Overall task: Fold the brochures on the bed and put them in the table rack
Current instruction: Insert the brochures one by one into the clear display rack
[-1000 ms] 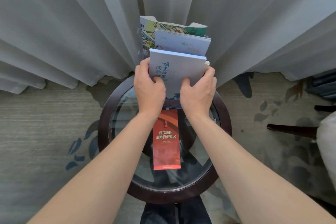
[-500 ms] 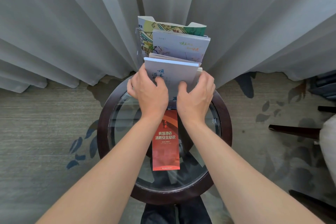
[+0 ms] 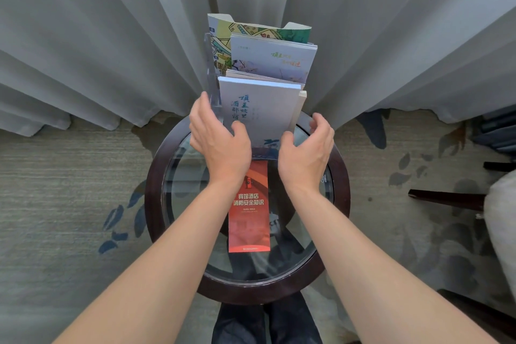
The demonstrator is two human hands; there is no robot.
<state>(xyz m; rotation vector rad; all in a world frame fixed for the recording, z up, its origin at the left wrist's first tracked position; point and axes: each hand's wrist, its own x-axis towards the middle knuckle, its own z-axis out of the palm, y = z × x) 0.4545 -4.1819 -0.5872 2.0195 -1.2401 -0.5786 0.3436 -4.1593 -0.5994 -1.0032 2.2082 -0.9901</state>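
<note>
A clear tiered rack stands at the far side of the round glass table. Its front tier holds a pale folded brochure with blue characters. Behind it sit a lilac brochure and a green and yellow map brochure. My left hand hovers at the front brochure's left edge, fingers loose, thumb close to the paper. My right hand is off to the right of it, fingers relaxed and curved, holding nothing. A red leaflet lies flat on the glass between my forearms.
Grey curtains hang right behind the table and rack. A dark chair leg and a pale cushion sit at the right. Patterned carpet surrounds the table; my legs show under the near rim.
Both hands held the pale brochure and pushed it down into the front tier. Now they have let go and spread apart to either side.
</note>
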